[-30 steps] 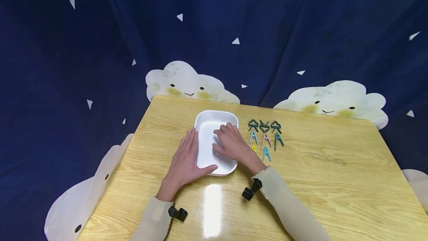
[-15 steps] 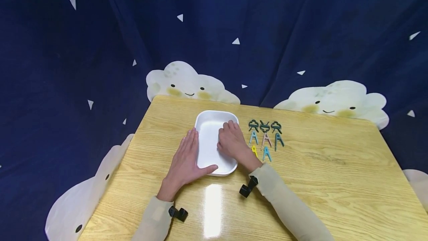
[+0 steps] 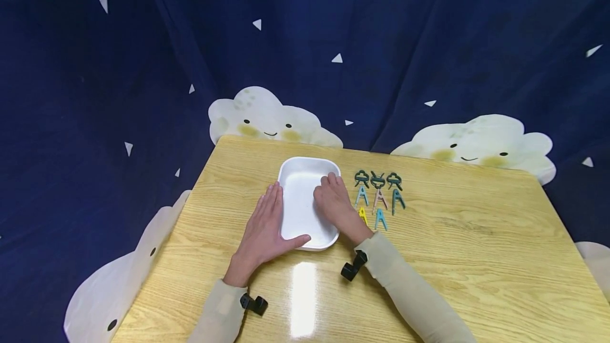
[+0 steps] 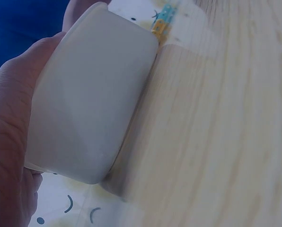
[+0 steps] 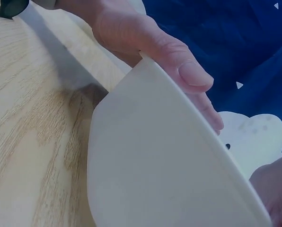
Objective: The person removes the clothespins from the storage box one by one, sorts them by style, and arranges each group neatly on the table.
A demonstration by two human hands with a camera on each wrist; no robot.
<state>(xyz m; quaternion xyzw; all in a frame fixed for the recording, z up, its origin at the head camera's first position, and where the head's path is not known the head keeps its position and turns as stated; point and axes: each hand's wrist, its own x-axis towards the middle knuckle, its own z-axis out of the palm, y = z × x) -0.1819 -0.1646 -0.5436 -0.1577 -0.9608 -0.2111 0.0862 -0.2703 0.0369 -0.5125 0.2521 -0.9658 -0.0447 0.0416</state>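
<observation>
A white rectangular tray (image 3: 302, 195) with rounded corners stands on the table between both hands. My left hand (image 3: 262, 226) lies along its left side, fingers straight, thumb stretched over the near rim. In the left wrist view the tray's outer wall (image 4: 93, 94) stands close beside that hand. Over the tray's right half is my right hand (image 3: 332, 200), back upward and fingers curled down, knuckles near the right rim. Its fingertips are hidden beneath it; I cannot tell what they hold. The right wrist view shows the tray's wall and the left hand's thumb (image 5: 195, 75) across the rim.
Right of the tray lie clips in rows: dark cloud-shaped clips (image 3: 378, 180) at the back, then a light blue (image 3: 361, 195), a pink (image 3: 379, 200) and a dark teal clothespin (image 3: 397, 201), with a yellow (image 3: 363, 216) and a blue one (image 3: 380, 219) in front.
My right hand has drawn slightly right inside the tray; its spread index finger and thumb have curled in, out of sight. The left hand and tray stay in place.
</observation>
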